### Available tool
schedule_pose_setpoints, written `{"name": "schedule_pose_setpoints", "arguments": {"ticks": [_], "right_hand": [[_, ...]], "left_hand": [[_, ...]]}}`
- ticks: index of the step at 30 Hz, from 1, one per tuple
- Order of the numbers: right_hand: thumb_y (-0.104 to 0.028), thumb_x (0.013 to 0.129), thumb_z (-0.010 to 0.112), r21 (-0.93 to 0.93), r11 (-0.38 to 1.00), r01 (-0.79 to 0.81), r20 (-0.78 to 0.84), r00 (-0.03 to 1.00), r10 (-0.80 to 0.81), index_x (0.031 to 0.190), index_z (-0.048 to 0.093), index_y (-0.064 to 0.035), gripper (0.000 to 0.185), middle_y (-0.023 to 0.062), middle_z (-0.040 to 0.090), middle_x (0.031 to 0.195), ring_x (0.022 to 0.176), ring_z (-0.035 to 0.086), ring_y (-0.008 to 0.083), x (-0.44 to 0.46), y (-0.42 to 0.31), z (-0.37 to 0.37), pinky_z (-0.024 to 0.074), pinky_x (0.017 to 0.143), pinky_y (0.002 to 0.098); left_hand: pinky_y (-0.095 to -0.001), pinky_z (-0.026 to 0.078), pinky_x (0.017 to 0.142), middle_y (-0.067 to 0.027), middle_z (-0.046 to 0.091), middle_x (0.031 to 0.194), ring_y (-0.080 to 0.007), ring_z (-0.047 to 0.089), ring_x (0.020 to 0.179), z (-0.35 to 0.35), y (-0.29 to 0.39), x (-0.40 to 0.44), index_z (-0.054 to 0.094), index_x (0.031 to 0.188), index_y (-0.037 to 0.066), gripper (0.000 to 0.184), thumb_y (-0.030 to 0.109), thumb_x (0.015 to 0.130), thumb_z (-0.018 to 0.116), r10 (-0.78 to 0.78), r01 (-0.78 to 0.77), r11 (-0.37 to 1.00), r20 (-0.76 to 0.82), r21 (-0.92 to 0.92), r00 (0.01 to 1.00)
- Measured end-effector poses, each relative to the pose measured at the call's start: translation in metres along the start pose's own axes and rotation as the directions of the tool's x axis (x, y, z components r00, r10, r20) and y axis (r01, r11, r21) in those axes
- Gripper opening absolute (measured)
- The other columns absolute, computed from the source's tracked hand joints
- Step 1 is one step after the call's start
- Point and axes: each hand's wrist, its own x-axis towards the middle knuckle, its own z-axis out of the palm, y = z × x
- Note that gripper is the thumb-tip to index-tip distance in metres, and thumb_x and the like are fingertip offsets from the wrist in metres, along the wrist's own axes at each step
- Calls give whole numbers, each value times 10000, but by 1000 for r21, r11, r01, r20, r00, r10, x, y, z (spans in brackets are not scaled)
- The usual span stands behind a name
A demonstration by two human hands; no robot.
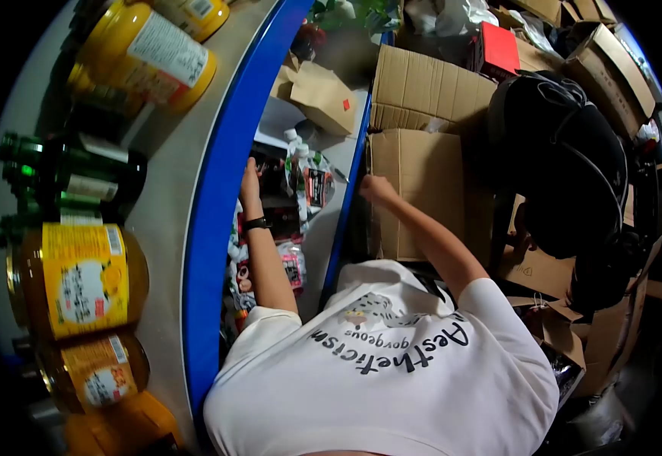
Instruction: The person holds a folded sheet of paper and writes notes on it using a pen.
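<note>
One bare left hand (250, 182), a black band (257, 223) at its wrist, reaches in among dark, glossy printed packets (280, 220) on the pale grey lower shelf (318, 254); its fingers are partly hidden, so I cannot tell whether it grips anything. The right hand (377, 190) is loosely curled at the brown corrugated cardboard box (422, 190); whether it pinches the edge is unclear. Between the hands lie white-capped, brightly printed soft pouches (315, 187). The packets look light and pliable, likely slick on the outside, so a broad hold across the body should suit better than pinching a corner; the pouches probably sag and are best taken below the cap. The box seems stiff but creasable, firmest at its folded edges. Farther left, yellow-labelled glass jars (85, 281) stand on the blue-edged upper shelf (171, 251), probably heavy and breakable.
</note>
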Motion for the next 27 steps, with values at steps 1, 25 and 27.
{"name": "schedule_pose_setpoints", "arguments": {"ticks": [1, 25, 27], "right_hand": [[-209, 721, 593, -70, 997, 19, -48, 999, -23, 977, 556, -47, 305, 199, 593, 1028, 936, 580, 368, 10, -4, 14, 485, 769, 441], [-144, 779, 627, 198, 872, 448, -643, 731, -230, 767, 570, -31, 127, 112, 576, 763, 658, 586, 266, -72, -11, -46, 468, 562, 350], [-171, 820, 635, 521, 785, 336, -573, 819, 29, 842, 595, 3, 180, 71, 618, 754, 655, 590, 122, -130, 8, -58, 475, 578, 255]], "left_hand": [[-278, 489, 583, -74, 537, 856, -139, 542, 691, 0, -13, 13, 501, 1019, 35, 257, 224, 864, 580, -42, 42, 999, 39, -7, 998], [-322, 448, 615, -120, 608, 926, -200, 552, 708, 5, 63, -13, 566, 957, -44, 281, 217, 852, 571, 215, -213, 975, -514, 64, 831], [-321, 453, 640, -127, 606, 970, -208, 560, 743, 6, 98, -34, 569, 1001, -52, 295, 204, 854, 572, 180, -238, 969, -489, -60, 853]]}}
